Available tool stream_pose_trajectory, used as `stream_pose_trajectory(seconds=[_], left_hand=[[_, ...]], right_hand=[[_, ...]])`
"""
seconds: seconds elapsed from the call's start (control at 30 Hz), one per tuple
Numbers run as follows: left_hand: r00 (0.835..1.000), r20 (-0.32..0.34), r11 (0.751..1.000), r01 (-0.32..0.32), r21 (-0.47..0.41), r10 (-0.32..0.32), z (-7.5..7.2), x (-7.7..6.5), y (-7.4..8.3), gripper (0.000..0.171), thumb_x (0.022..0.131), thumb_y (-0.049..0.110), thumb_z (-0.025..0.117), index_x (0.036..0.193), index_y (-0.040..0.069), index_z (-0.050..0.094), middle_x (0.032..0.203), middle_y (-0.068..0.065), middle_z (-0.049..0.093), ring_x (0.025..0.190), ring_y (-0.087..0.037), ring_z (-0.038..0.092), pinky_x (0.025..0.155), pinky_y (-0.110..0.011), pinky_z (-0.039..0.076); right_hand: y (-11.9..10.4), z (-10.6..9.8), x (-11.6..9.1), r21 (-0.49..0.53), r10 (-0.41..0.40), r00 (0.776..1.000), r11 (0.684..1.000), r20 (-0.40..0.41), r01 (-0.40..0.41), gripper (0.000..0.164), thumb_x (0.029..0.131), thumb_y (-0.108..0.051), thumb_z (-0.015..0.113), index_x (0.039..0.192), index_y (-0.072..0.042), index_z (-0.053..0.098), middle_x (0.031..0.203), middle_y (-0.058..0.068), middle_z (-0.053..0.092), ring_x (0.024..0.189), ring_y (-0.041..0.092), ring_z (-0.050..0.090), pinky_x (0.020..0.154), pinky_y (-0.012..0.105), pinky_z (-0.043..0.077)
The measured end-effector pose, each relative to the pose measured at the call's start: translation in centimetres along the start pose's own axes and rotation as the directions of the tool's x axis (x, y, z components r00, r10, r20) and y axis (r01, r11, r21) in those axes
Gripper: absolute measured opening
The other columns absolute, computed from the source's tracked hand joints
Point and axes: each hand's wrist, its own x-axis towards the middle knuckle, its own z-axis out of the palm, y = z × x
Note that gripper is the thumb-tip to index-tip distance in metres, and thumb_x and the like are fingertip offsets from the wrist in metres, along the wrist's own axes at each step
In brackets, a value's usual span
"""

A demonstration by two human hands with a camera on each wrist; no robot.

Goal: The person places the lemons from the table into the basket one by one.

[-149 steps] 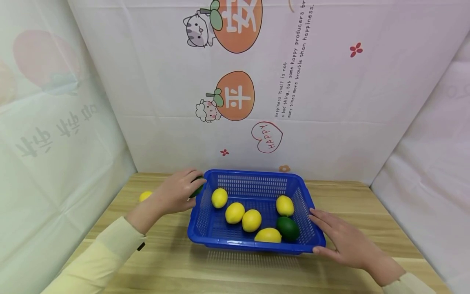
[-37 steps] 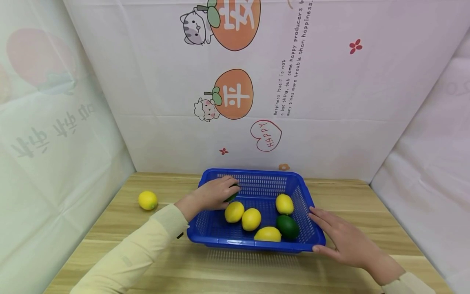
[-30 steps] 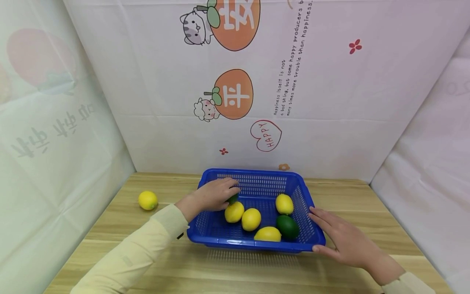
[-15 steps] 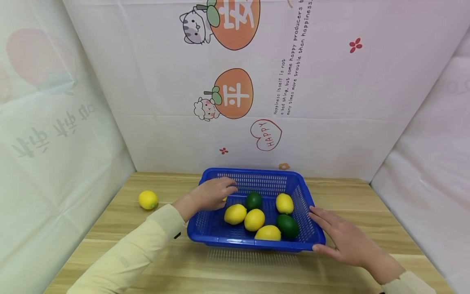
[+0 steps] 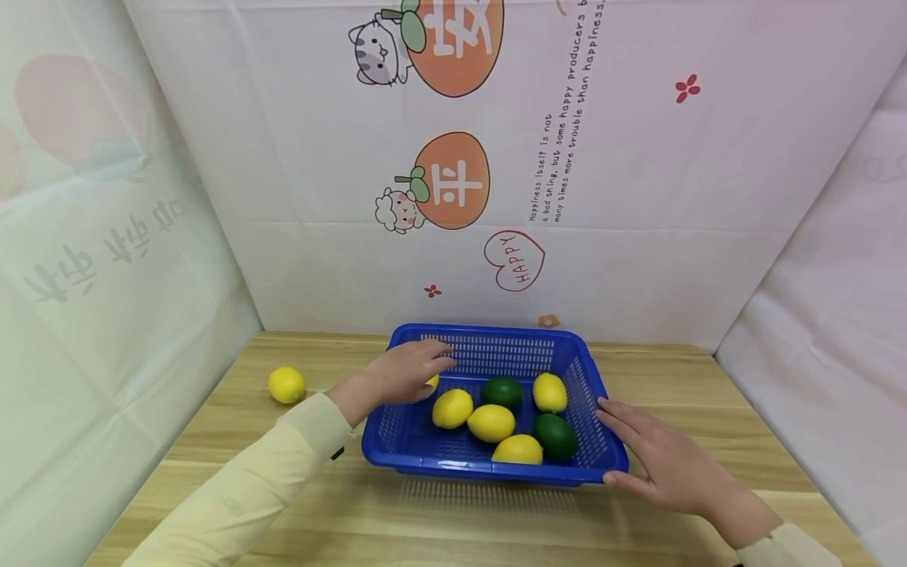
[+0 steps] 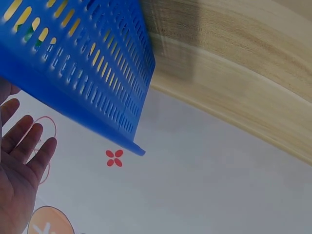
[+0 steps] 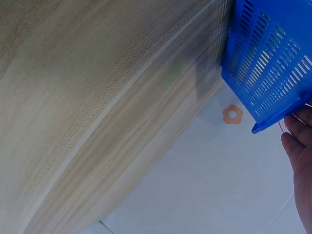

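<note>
A blue plastic basket point(image 5: 453, 466) with slotted walls holds several yellow lemons point(image 5: 492, 424) and two dark green oval fruits, one near the back point(image 5: 501, 393) and one at the front right point(image 5: 556, 437). My left hand point(image 5: 405, 372) hovers over the basket's left side, partly covering a lemon point(image 5: 433, 383). In the left wrist view, that hand's fingers point(image 6: 41, 156) are loosely spread, with nothing between them. My right hand point(image 5: 662, 457) rests against the right rim of the basket with its fingers extended, the thumb near the front corner.
One lemon point(image 5: 286, 385) lies alone on the wooden table point(image 5: 298, 512), left of the basket. A white printed cloth point(image 5: 623, 260) stands behind the table, and white cloth sides rise at left and right.
My left hand carried a green fruit into the basket and let go of it; the fruit rolled right, nudging lemons. The hand then drew slightly left. My right hand stayed at the rim.
</note>
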Motion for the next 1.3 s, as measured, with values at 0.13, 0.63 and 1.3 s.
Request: stream_pose_trajectory(seconds=[0.13,0.63,1.3], left_hand=[[1.0,-0.002,1.0,0.013,-0.012,-0.013,-0.2,-0.4,-0.1,0.044,0.086,0.014,0.072,0.127,0.004,0.06,0.131,-0.017,0.056,0.123,-0.031,0.052,0.106,-0.04,0.04],[0.999,-0.047,0.998,0.024,-0.058,-0.027,-1.1,-1.9,-0.3,0.045,0.083,0.012,0.075,0.125,0.002,0.06,0.13,-0.018,0.055,0.122,-0.032,0.052,0.103,-0.041,0.044],[0.988,-0.132,0.996,0.068,-0.057,-0.075,-3.1,-4.7,-1.5,0.045,0.079,0.006,0.077,0.12,-0.004,0.063,0.127,-0.022,0.058,0.116,-0.035,0.056,0.1,-0.043,0.047]], right_hand=[[0.1,0.0,0.0,0.022,0.0,1.0,1.0,0.008,0.0,0.076,0.082,-0.051,0.072,0.136,-0.001,0.054,0.143,0.015,0.047,0.122,0.033,0.051,0.091,0.051,0.05],[0.1,0.2,-0.1,0.027,-0.004,1.0,1.0,0.007,0.003,0.076,0.082,-0.051,0.072,0.136,-0.001,0.054,0.143,0.015,0.047,0.122,0.033,0.051,0.091,0.051,0.051],[0.0,0.0,0.1,0.017,0.004,1.0,1.0,0.013,-0.004,0.076,0.082,-0.051,0.072,0.136,-0.001,0.054,0.142,0.016,0.048,0.122,0.033,0.051,0.092,0.052,0.05]])
